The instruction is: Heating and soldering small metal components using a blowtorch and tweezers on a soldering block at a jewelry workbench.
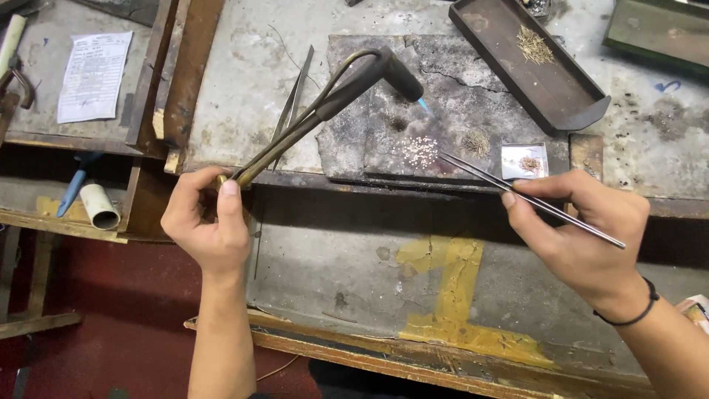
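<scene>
My left hand (209, 222) grips the brass stem of a blowtorch (336, 92), whose dark nozzle points down at a charred soldering slab (458, 96) and shows a small blue flame (423, 105). My right hand (583, 225) holds long steel tweezers (532, 199); their tips rest beside a cluster of tiny pale beads (419, 151) on the slab. A tuft of fine brass wire bits (476, 142) lies just right of the beads.
A second pair of tweezers (294, 100) lies on the bench left of the slab. A dark metal tray (543, 70) with wire scraps sits at upper right; a small clear dish (525, 160) sits beside the slab. A paper slip (94, 74) and a blue-handled tool (74, 188) are left.
</scene>
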